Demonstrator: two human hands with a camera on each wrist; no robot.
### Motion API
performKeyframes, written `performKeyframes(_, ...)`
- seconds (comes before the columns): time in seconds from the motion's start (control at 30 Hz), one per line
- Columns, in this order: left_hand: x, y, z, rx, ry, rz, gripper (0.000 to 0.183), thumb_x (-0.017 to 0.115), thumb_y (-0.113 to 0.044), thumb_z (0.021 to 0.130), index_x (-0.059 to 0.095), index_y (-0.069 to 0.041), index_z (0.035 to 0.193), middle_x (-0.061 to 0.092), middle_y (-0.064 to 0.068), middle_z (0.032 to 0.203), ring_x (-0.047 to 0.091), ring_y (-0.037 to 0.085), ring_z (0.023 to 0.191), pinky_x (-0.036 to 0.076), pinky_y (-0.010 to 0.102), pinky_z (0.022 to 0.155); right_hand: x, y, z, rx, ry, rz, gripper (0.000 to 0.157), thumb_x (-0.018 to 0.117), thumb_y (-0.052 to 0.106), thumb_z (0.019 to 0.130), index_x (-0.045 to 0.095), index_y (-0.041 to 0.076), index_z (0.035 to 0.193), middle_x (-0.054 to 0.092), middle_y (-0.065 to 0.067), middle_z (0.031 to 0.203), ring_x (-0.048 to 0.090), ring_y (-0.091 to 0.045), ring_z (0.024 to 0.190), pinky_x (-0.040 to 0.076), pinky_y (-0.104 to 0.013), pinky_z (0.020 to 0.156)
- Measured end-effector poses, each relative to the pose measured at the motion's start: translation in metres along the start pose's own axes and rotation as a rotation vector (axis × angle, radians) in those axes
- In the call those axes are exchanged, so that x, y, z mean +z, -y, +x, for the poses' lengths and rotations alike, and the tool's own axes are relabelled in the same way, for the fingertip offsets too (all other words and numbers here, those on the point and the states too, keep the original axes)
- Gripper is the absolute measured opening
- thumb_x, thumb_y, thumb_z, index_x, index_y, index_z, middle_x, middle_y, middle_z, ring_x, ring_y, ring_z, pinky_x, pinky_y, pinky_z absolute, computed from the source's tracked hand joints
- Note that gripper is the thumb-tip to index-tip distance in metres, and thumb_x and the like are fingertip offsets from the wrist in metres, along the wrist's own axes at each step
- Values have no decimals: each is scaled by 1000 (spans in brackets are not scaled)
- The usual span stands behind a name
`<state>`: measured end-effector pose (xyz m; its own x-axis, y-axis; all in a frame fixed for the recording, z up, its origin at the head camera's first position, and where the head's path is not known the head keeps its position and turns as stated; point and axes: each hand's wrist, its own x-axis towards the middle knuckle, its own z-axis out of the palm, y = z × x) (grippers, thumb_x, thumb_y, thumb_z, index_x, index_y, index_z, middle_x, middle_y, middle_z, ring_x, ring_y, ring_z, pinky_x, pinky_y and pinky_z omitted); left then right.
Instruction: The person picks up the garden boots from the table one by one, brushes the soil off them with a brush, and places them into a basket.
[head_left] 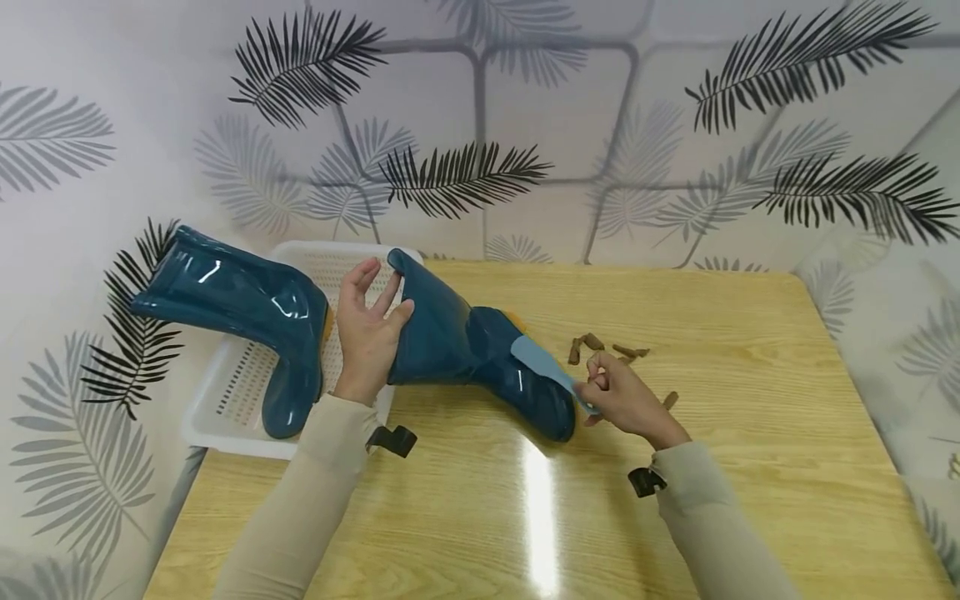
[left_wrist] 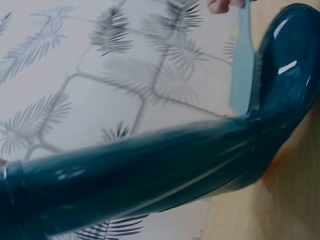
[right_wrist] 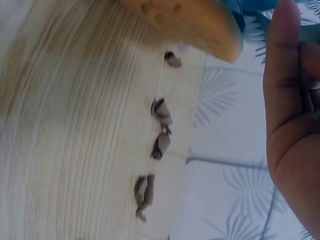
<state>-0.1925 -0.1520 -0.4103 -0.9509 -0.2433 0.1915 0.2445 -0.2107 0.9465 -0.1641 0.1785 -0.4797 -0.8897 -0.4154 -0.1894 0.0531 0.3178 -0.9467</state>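
A glossy dark teal rubber boot (head_left: pixel 438 333) lies aslant in the head view, its toe toward the right. At the top of its shaft, my left hand (head_left: pixel 365 333) grips the rim, thumb on the near side. My right hand (head_left: pixel 618 396) pinches the handle of a pale blue brush (head_left: pixel 536 358), whose bristles meet the boot's foot. In the left wrist view the brush (left_wrist: pixel 242 75) stands against the instep of the boot (left_wrist: pixel 150 170). The boot's orange-tan sole (right_wrist: pixel 190 25) shows in the right wrist view, near my right hand (right_wrist: pixel 290 100).
A second teal boot (head_left: pixel 247 287) lies in a white perforated basket (head_left: pixel 240 446) on the left. Several curled brown scraps (head_left: pixel 592 342) are scattered on the wooden table (head_left: pixel 750 375) beyond and beside my right hand. A leaf-patterned wall (head_left: pixel 525 117) stands behind.
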Motion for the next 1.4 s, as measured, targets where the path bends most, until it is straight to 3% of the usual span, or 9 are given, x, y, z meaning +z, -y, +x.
performKeyframes(0.1,-2,-7,4,28,24,-37,66,56,29,83,38,1,140,34,13,148,47,33,136,54,21,79,-8,0,-4,5,-31,5,21,53,7,103,33,4,95,32,1,60,41,-12,49,58,-54,66)
performKeyframes(0.3,-6,-22,11,56,100,-71,65,57,29,83,38,2,140,38,13,146,46,36,136,55,22,82,-19,-1,-13,51,-98,-1,23,52,6,102,31,5,95,39,-1,62,49,-16,58,58,-50,66)
performKeyframes(0.53,-7,-34,15,49,139,-89,66,57,30,83,39,0,139,40,15,147,47,35,136,56,24,83,-22,-6,-18,49,-134,-2,21,52,6,103,33,4,95,36,0,59,39,-10,51,59,-48,65)
performKeyframes(0.9,4,-51,16,12,192,-153,64,56,26,86,39,-7,138,43,13,147,49,35,134,55,29,89,-25,-15,-27,43,-138,70,20,54,9,103,35,2,100,54,-10,64,61,-22,57,59,-47,70)
performKeyframes(1.2,-1,-90,31,33,143,-250,67,50,33,82,43,-7,136,45,18,142,48,40,134,56,26,83,-28,-21,-34,40,-145,81,24,55,11,103,35,0,102,59,-13,67,68,-29,64,59,-43,72)
performKeyframes(1.4,-16,-124,41,-1,132,-199,66,57,25,86,43,-10,139,42,16,147,47,35,136,55,30,86,-31,-23,-39,54,-163,63,25,55,14,104,34,1,102,61,-14,69,70,-27,67,59,-38,70)
